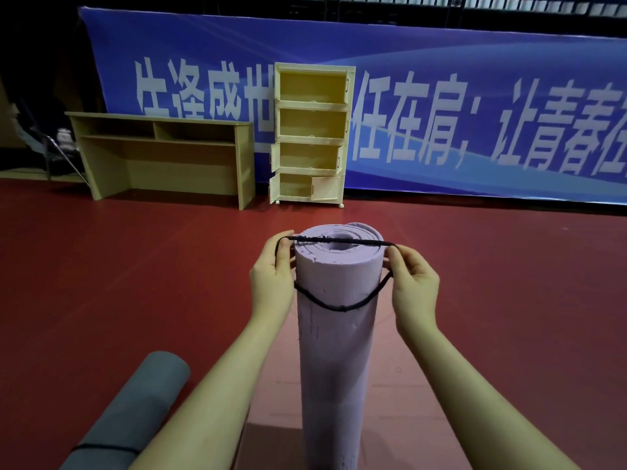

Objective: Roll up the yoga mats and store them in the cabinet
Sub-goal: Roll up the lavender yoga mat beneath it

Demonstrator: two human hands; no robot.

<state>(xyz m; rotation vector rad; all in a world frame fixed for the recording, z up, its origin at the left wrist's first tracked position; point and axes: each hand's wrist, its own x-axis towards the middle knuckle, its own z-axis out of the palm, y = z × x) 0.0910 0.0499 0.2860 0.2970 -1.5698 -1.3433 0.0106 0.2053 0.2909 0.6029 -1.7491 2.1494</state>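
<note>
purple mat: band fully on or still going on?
Still going on. The black elastic band wraps the purple mat's front, but its far side lies stretched across the top end, held by left hand and right hand.

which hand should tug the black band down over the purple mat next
Left. On the left hand side the black elastic band sits higher up the rolled purple foam mat than beside the right hand.

Red floor (101, 266), rolled grey mat (135, 412) lying on it, cream cabinet (310, 137) and wooden desk (163, 154) standing on it
</note>
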